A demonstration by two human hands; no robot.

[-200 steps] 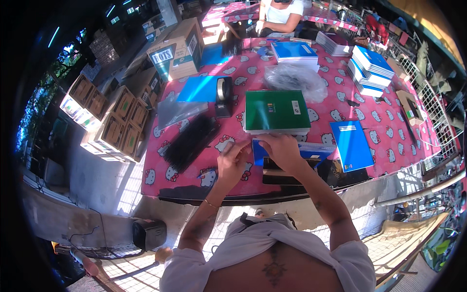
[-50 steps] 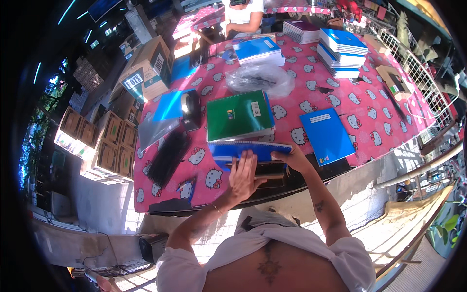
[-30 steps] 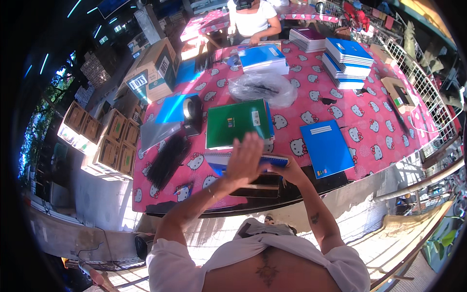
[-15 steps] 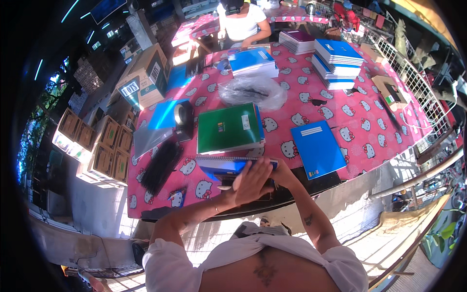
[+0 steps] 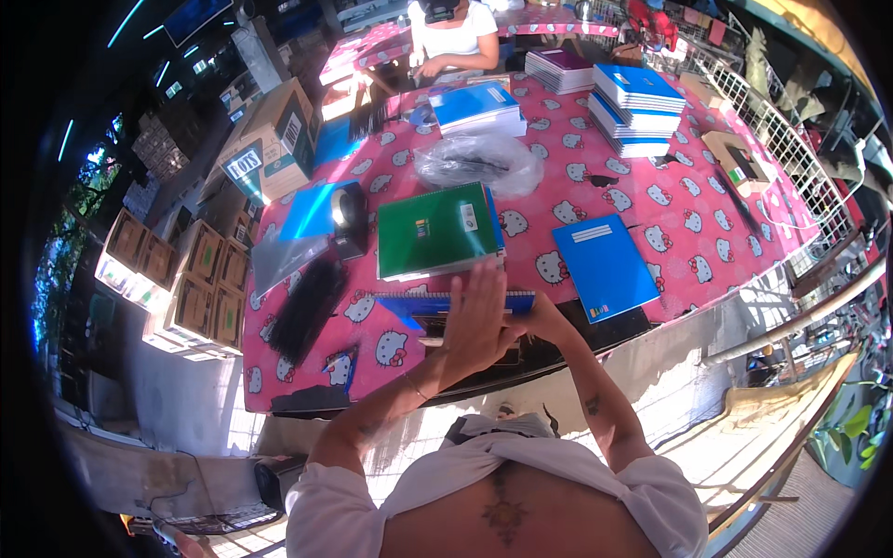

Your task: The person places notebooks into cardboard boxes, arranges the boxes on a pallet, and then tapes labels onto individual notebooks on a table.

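Note:
A blue spiral notebook stands tilted at the table's front edge, its wire-bound edge uppermost. My left hand lies across it with straight fingers pointing away from me, palm against the notebook. My right hand grips the notebook's right end; some of its fingers are hidden. Just beyond is a stack topped by a green spiral notebook. To the right of my hands a single blue notebook lies flat.
Black binding wires and a tape roll lie left. A clear plastic bag sits mid-table, with blue notebook stacks behind. Cardboard boxes stand at the left edge. Another person sits across the table.
My left hand has turned so its fingers point more straight ahead and reach past the notebook's wire edge. The notebook is a little more upright. The view has shifted slightly.

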